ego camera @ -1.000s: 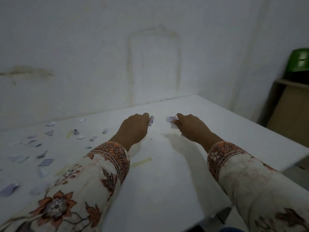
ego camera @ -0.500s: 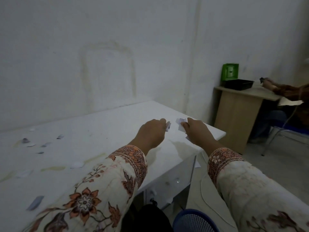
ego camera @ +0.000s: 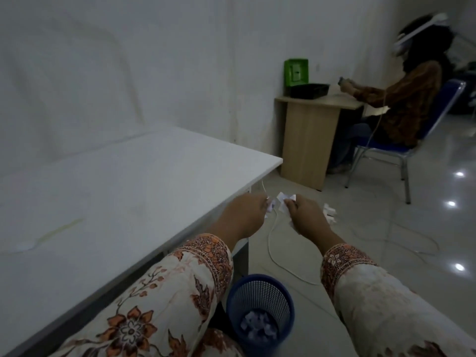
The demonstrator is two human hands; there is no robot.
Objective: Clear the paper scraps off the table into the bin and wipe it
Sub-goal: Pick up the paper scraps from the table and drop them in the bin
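Counts, head view only. Hands: 2, left hand (ego camera: 243,218) and right hand (ego camera: 307,218), each closed on white paper scraps (ego camera: 281,203); no. of scraps in the fists can't be told. Floral sleeves (ego camera: 159,302): 2. White table (ego camera: 123,181): 1, w/ 1 scrap (ego camera: 25,246) showing near its left edge and 1 yellowish smear (ego camera: 61,229). Blue mesh bin (ego camera: 260,309): 1, pile of scraps inside, too jumbled to count. Wooden desk (ego camera: 309,140): 1. Blue chair (ego camera: 401,148): 1. Seated person (ego camera: 407,99): 1. Green box (ego camera: 296,72): 1. Black tray (ego camera: 309,90): 1. White cable (ego camera: 278,256) on floor: at least 1.
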